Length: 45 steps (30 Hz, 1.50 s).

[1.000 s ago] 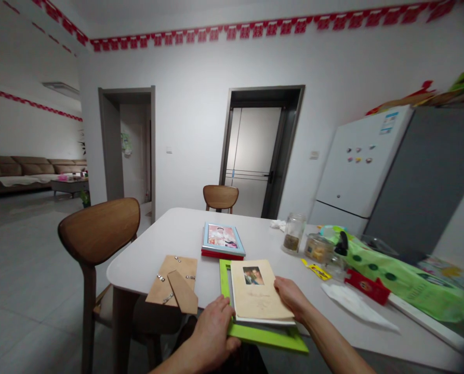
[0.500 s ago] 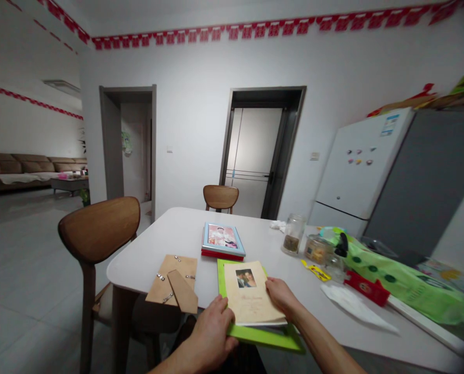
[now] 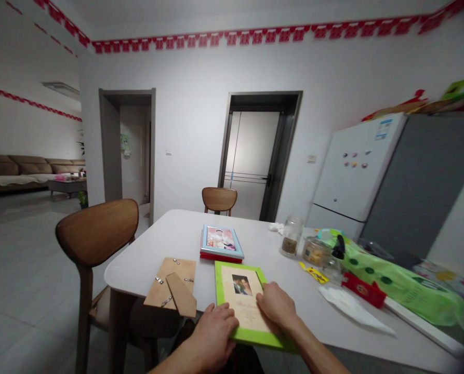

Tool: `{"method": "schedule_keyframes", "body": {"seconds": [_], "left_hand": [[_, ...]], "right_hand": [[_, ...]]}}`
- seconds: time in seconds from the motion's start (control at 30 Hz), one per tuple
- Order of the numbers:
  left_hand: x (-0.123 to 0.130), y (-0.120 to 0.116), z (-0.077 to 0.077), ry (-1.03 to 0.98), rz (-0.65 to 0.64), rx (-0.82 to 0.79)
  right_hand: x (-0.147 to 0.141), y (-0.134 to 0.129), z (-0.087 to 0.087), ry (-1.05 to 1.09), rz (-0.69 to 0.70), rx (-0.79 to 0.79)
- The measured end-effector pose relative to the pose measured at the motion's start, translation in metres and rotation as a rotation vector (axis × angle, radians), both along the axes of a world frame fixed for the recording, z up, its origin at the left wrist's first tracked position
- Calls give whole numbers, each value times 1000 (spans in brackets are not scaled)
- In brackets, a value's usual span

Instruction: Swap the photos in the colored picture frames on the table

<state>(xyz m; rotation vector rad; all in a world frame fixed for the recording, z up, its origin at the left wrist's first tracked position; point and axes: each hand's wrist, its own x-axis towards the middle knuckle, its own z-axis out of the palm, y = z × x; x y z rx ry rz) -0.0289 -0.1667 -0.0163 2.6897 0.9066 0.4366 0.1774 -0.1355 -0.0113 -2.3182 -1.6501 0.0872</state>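
Observation:
A lime-green picture frame [image 3: 219, 285] lies at the table's near edge, slightly tilted. A cream sheet with a small photo of two people [image 3: 242, 306] sits within its border. My left hand [image 3: 215, 330] is closed on the frame's lower left side, fingers over the border. My right hand [image 3: 277, 305] is curled over the right side, its fingertips on the sheet. The thumb's hold underneath is hidden. Left of the frame lies a brown backing board [image 3: 181, 267] with metal clips and a fold-out stand. Behind it, a light-blue framed photo [image 3: 221, 239] rests on a red item [image 3: 221, 256].
On the right stand a glass jar [image 3: 291, 238] and a lidded container [image 3: 315, 253]. A yellow packet [image 3: 315, 274], a white tissue [image 3: 352, 309], a red box [image 3: 363, 289] and a green plastic package [image 3: 403, 285] lie nearby. Wooden chairs [image 3: 99, 231] stand around the table [image 3: 138, 259].
The cream sheet, raised and overlapping the green border before, now lies down inside the frame. My right hand has shifted slightly left and down onto the frame's right side.

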Motion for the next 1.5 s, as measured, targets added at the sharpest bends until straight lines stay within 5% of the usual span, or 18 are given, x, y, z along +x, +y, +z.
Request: {"method": "schedule_keyframes", "body": {"seconds": [0.2, 0.33, 0.43, 0.57, 0.7, 0.83, 0.97, 1.17, 1.33, 1.5], "left_hand": [[-2, -4, 3, -71, -64, -23], [-38, 5, 8, -181, 79, -57], [-85, 24, 3, -221, 289, -31], [-136, 48, -15, -27, 578, 3], [-143, 57, -23, 10, 598, 27], [-134, 54, -14, -59, 551, 8], [-114, 38, 7, -157, 459, 24], [-46, 3, 32, -121, 253, 134], [7, 1, 20, -6, 167, 134], [23, 9, 4, 31, 156, 130]], "right_hand": [[4, -5, -8, -145, 62, 38], [-4, -8, -6, -94, 85, 128], [-32, -10, 1, -16, 248, 248], [-98, -11, 9, 131, 492, 288], [-156, -3, 1, 105, 590, 236], [-171, 4, -7, 113, 564, 238], [-145, -8, 6, 260, 591, 369], [-55, -50, 23, 278, 532, 407], [4, -66, 4, 270, 424, 300], [17, -56, -14, 210, 410, 279]]}}
